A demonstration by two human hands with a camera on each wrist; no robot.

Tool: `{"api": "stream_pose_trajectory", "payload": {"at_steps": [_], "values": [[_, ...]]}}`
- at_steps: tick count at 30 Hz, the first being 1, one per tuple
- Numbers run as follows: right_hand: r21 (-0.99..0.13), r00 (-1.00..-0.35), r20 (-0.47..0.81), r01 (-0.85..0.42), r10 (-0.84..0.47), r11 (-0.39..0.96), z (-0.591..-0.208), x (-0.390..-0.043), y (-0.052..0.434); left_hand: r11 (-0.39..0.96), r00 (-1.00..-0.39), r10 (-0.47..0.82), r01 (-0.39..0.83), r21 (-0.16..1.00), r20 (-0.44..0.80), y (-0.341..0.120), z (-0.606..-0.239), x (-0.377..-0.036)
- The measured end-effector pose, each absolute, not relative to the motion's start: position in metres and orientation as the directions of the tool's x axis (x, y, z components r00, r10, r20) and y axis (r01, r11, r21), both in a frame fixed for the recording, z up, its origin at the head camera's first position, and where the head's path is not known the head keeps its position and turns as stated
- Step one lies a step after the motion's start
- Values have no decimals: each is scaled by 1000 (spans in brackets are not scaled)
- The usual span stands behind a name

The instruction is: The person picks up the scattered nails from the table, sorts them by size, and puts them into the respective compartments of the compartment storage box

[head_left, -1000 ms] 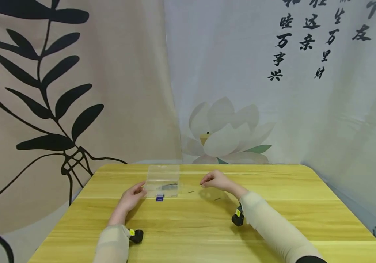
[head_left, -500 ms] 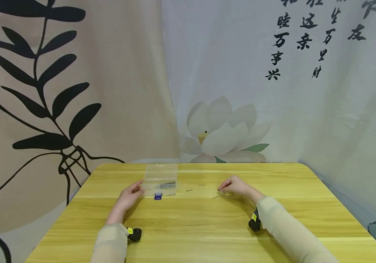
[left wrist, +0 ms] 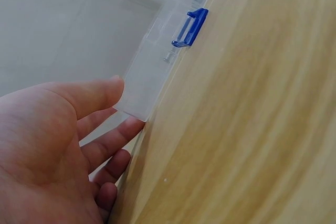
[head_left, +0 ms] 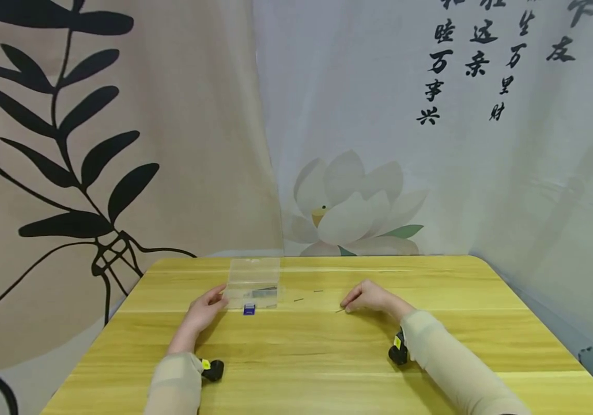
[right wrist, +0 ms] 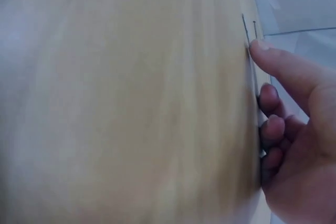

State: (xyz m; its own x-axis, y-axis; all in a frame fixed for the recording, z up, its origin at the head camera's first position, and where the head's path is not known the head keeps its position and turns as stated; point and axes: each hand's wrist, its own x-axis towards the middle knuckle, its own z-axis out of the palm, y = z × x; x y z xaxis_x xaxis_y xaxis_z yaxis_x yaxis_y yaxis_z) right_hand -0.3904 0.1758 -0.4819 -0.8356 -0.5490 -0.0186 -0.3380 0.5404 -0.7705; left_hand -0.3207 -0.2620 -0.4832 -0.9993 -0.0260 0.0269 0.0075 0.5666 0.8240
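Observation:
A clear plastic box [head_left: 253,281] with a blue latch [head_left: 249,310] lies on the yellow wooden table [head_left: 327,357]. My left hand [head_left: 204,310] rests at its near left corner. In the left wrist view the thumb and fingers [left wrist: 102,145] lie fairly straight against that corner of the box [left wrist: 152,72], below the blue latch [left wrist: 190,26]. My right hand [head_left: 370,297] sits on the table right of the box. Its outstretched index fingertip [right wrist: 260,46] touches the end of a thin dark pin [head_left: 339,310] [right wrist: 245,29], the other fingers curled under. No pinch shows.
Two more thin pins [head_left: 298,300] [head_left: 318,291] lie loose between the box and my right hand. Printed curtains hang close behind and to the right of the table. Black wrist cameras [head_left: 397,353] [head_left: 213,369] sit on both forearms.
My right hand has moved right and nearer to me, from beside the box down to the pin on the table. The left hand and box have stayed put.

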Motion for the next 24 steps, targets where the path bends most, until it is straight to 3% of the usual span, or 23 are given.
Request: {"api": "stream_pose_trajectory", "payload": {"at_steps": [24], "values": [[-765,-859,13,-339,-512,548,-483,-385,171,575,-999,-15,17,818,31,-263,-485,-321]]}}
